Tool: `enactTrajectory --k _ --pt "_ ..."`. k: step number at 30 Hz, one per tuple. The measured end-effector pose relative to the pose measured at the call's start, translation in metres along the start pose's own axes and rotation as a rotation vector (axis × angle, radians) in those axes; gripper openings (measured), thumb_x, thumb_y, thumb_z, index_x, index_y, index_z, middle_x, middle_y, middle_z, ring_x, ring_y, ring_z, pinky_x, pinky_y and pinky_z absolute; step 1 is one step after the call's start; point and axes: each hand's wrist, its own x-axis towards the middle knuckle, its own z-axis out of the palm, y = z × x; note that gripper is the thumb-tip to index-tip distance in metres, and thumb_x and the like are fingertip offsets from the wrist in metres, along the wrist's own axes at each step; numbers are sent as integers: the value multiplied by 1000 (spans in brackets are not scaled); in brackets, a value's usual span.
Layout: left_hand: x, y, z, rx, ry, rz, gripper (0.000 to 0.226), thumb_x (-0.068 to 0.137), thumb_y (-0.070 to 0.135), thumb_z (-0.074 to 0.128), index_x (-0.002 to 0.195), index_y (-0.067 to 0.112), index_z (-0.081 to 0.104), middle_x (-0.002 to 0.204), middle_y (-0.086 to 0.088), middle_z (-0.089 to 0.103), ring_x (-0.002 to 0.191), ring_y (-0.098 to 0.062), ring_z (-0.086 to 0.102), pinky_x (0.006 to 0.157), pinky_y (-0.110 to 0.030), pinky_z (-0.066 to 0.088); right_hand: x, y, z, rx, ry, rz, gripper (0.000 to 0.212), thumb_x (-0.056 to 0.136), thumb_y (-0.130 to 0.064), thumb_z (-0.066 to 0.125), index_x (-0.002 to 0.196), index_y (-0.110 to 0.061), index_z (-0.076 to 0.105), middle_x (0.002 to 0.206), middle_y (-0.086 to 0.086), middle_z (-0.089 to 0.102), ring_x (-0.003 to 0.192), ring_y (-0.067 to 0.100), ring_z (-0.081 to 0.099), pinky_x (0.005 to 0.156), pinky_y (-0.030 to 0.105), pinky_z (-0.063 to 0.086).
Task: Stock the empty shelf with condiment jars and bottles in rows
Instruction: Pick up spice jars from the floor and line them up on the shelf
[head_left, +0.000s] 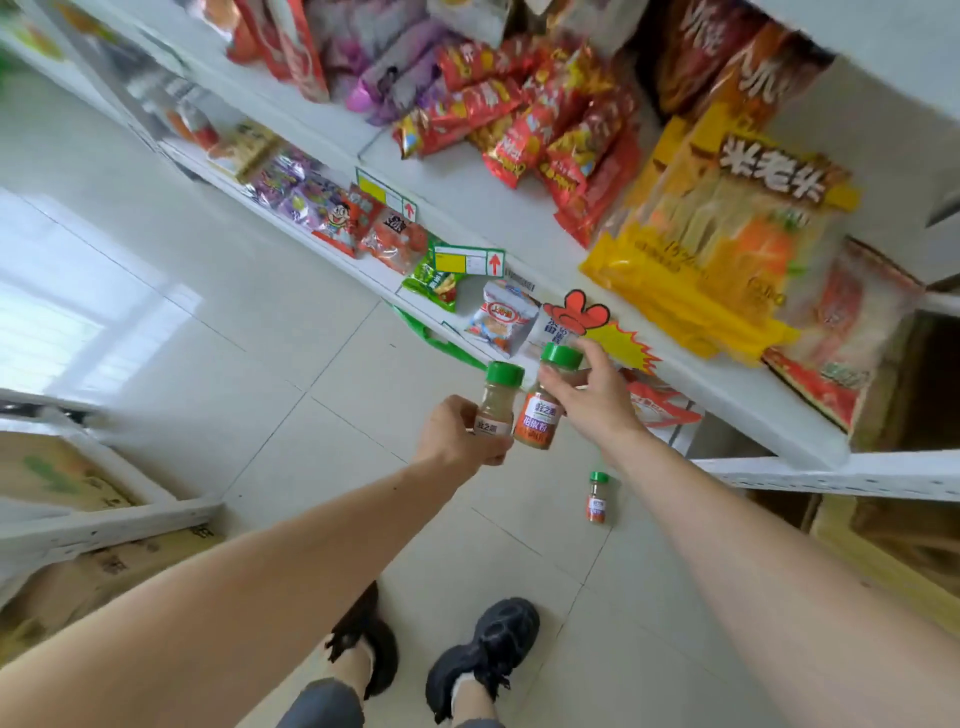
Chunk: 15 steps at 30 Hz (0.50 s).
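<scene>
My left hand (457, 436) grips a small pale spice jar (496, 397) with a green cap around its lower body. Right beside it, my right hand (592, 395) holds an orange-labelled spice jar (537, 421) near its green cap (561, 357). Both jars are upright, almost touching, held over the floor in front of the white shelves. A third small spice jar (598, 498) with an orange label stands alone on the tiled floor below my right forearm.
White shelves (727, 395) on the right carry snack bags, price tags and a yellow burst sign (623, 345). Cardboard boxes (57, 483) sit in a white rack at the left. A green bag handle (431, 338) lies by the shelf. My black shoes (483, 654) stand on the tiles.
</scene>
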Motion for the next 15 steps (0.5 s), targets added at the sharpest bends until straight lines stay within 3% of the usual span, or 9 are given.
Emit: enactTrajectory --k 3,6,8,12,15 --pt "-38 42 -38 -58 -6 63 38 70 7 82 96 13 55 72 4 67 41 4 60 40 -10 42 -30 -62 -13 -17 -2 -83 40 86 -28 72 123 -25 56 100 -6 59 84 7 57 73 32 57" --pt "-72 79 -74 -120 -23 130 39 68 4 84 94 12 56 87 -10 73 59 -17 72 60 -26 59 -56 -119 -22 -10 8 -137 37 87 -25 71 121 -22 57 96 -10 58 80 6 57 72 30 54" --pt "-90 100 -97 -140 -30 177 43 67 5 85 99 9 57 87 -11 74 67 -27 73 74 -39 60 -72 -154 -28 -10 19 -181 38 87 -25 71 122 -22 57 101 -4 62 80 9 59 74 32 54" --pt "-120 138 -143 -159 -40 258 46 64 5 87 101 9 58 83 -12 75 70 -30 73 78 -46 59 -101 -217 -35 -28 63 -263 35 87 -27 71 120 -25 58 93 -7 63 73 6 58 69 27 51" --pt "-141 163 -176 -128 -41 321 53 61 10 90 105 7 60 84 -13 75 71 -29 74 77 -48 59 -122 -259 -39 -34 81 -315 37 86 -29 72 120 -26 57 98 -8 63 82 14 63 72 31 55"
